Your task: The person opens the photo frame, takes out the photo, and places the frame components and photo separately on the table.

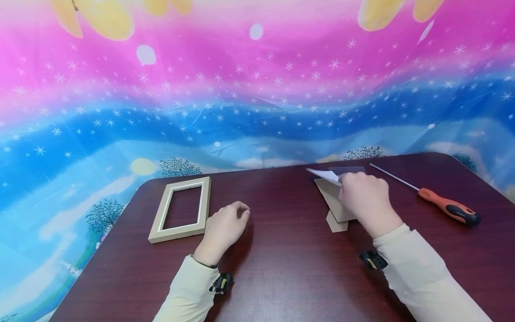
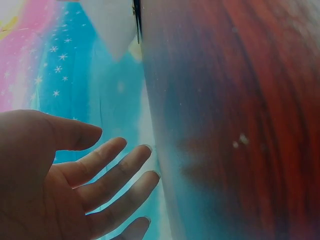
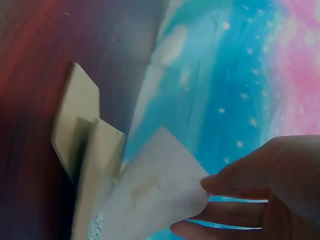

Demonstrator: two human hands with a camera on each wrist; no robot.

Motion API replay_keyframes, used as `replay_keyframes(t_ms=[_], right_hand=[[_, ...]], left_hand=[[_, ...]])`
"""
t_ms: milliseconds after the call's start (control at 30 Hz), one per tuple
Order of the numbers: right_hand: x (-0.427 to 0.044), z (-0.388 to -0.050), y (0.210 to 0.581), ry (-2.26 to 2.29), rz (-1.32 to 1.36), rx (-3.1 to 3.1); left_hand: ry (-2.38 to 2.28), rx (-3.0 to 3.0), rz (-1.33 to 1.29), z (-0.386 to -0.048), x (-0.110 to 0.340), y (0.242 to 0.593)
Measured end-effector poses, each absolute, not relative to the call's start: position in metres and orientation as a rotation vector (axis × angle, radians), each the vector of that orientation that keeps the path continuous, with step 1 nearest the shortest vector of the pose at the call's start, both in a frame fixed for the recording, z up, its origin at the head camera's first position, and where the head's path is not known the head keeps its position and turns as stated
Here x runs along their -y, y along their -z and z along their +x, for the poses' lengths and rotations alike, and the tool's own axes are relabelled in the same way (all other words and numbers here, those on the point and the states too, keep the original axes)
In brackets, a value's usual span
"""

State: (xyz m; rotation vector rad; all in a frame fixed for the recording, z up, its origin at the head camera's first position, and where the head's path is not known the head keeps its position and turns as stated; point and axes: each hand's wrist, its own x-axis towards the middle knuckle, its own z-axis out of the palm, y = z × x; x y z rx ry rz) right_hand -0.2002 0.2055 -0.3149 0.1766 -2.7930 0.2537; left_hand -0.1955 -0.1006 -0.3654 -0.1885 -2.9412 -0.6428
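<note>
My right hand (image 1: 364,199) pinches a sheet of white paper (image 3: 155,187) by its edge, thumb on one side and fingers on the other. Below it lies a tan backing board (image 1: 331,197) with a stand leg (image 1: 337,222) sticking out toward me. Behind the board a clear sheet (image 1: 346,170) lies partly hidden by the hand. My left hand (image 1: 225,228) hovers over the table with loosely bent fingers and nothing in them, as the left wrist view confirms. Beside it, to the left, lies a tan picture frame (image 1: 157,219) with a white inner edge and an open middle.
A screwdriver (image 1: 446,205) with an orange and black handle lies at the right of the dark red-brown table (image 1: 281,259). A colourful snowflake-patterned cloth (image 1: 241,89) hangs behind the table's far edge.
</note>
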Motion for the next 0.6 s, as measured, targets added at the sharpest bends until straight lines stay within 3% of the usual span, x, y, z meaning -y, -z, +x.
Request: replay_keyframes(t_ms=[600], right_hand=[[-0.183,-0.198,0.332,-0.134,0.282,2.965]], left_hand=[[0.625,2.941,-0.19,-0.195,0.1,0.364]])
